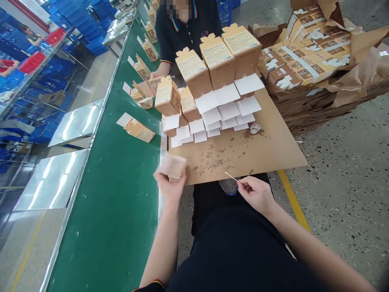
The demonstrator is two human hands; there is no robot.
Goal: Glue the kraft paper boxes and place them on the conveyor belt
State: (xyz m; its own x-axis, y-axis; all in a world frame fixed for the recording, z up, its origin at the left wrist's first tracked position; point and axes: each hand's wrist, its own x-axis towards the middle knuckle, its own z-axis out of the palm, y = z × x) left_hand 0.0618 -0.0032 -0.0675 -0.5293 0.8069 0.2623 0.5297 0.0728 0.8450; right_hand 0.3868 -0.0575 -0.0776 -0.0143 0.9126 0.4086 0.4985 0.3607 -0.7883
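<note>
My left hand (170, 188) is wrapped round a small carton (173, 165), blurred by motion, above the cardboard's near left corner. Its pale end faces up. Between the thumb and fingers of my right hand (255, 194) is a thin cotton swab (231, 176), its tip pointing left over the near edge of the cardboard sheet (273, 150). Wet-looking dark spots mark that sheet. On it, beyond my hands, stacked brown cartons (217, 59) have white flaps (229, 110) sticking out towards me. Beside the stack sits a small clear round dish (255, 128).
Along the left runs a green conveyor belt (103, 211) with a metal edge, carrying several upright cartons (139, 130). A co-worker (188, 30) sits across, one hand (161, 71) by the cartons. At right, an opened paper-wrapped pile (304, 61) holds flat cartons.
</note>
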